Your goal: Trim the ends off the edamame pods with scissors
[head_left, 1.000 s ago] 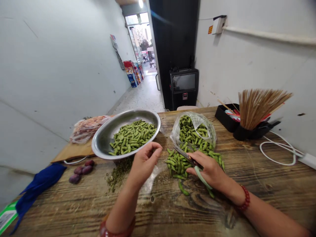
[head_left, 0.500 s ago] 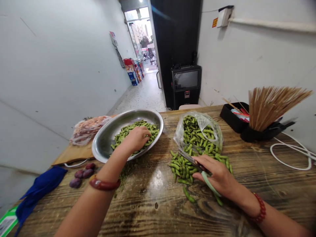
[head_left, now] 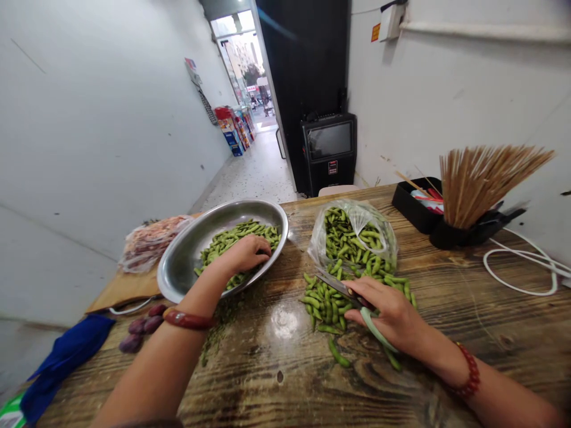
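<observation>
My left hand (head_left: 250, 252) is over the near right side of a steel bowl (head_left: 177, 266), its fingers curled down against the cut green soybean pods (head_left: 236, 233) inside. Whatever those fingers hold is hidden. In my right hand (head_left: 387, 309) is a pair of scissors (head_left: 336, 285) with pale green handles, blades pointing left and away from me. The scissors lie over a loose heap of soybean pods (head_left: 328, 304), which spills from the mouth of a clear plastic bag (head_left: 319, 238) full of more pods. One single pod (head_left: 338, 353) rests nearer to me.
Left of the bowl are a bag of pinkish food (head_left: 151, 241) on a wooden board (head_left: 120, 288), several plums (head_left: 138, 333) and a blue cloth (head_left: 66, 362). At right stand a black holder (head_left: 413, 208), a bundle of bamboo skewers (head_left: 484, 184) and a white cable (head_left: 513, 284).
The view has shifted slightly, moving the scene a little left. My left hand stays low in the bowl, its fingers slightly more curled. My right hand keeps the scissors over the heap.
</observation>
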`<state>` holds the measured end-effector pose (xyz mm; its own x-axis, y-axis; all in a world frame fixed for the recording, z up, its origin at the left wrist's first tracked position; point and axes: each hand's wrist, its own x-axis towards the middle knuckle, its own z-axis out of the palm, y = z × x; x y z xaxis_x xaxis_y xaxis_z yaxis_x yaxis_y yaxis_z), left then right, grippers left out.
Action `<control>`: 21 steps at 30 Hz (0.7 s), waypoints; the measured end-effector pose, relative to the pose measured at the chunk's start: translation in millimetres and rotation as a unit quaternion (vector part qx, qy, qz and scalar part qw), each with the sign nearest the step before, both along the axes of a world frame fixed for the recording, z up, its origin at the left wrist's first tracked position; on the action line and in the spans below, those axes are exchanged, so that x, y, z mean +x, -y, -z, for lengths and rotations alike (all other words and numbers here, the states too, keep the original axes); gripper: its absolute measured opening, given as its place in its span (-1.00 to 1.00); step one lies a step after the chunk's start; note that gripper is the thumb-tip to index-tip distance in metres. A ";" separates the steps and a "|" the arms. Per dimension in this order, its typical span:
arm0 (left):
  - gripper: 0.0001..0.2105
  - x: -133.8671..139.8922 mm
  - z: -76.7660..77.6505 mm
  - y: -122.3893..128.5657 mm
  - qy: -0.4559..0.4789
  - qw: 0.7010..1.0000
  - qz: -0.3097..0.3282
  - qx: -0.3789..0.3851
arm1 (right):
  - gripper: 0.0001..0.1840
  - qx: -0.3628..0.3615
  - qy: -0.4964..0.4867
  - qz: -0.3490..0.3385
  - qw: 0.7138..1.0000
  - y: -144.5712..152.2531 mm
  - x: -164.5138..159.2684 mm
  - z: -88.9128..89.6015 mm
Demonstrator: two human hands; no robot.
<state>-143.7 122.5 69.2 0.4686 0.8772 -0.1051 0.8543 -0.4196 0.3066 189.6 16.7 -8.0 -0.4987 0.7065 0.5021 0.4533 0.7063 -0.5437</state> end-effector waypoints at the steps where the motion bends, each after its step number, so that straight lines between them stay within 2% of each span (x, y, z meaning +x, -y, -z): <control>1: -0.82 -0.6 -1.5 -1.1 0.011 1.000 -0.028 0.000 | -0.55 0.000 0.001 0.000 1.000 0.1 0.1 0.0; 3: -0.78 -1.9 -2.7 -5.6 0.023 0.994 -0.095 0.038 | -0.54 -0.001 0.002 0.001 1.000 0.3 0.2 0.2; 5: -0.76 -1.7 -0.8 -12.4 0.006 0.987 -0.134 0.094 | -0.54 -0.003 0.003 0.000 1.000 0.4 0.0 0.4; 7: -0.78 1.3 3.7 -19.5 -0.035 0.981 -0.139 0.127 | -0.54 -0.004 0.005 0.001 1.000 0.6 -0.1 0.1; 10: -0.83 11.3 13.2 -27.5 -0.076 0.980 -0.138 0.125 | -0.55 -0.003 0.007 0.004 1.000 0.9 0.0 -1.1; 15: -0.87 30.5 26.1 -34.4 -0.077 0.977 -0.161 0.119 | -0.53 -0.004 0.006 -0.001 1.000 0.4 1.0 -3.4; 18: -0.85 29.8 22.4 -36.4 -0.054 0.973 -0.183 0.127 | -0.53 0.000 -0.007 -0.002 1.000 -0.6 1.3 -3.9; 21: -0.83 16.1 8.6 -31.3 -0.017 0.969 -0.206 0.138 | -0.52 0.000 -0.011 -0.006 1.000 -1.0 1.5 -3.5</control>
<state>-127.6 153.8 60.7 0.0738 0.9859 0.1505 0.9741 -0.1036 0.2009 191.0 17.7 -4.5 -0.4967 0.7005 0.5124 0.4324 0.7117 -0.5537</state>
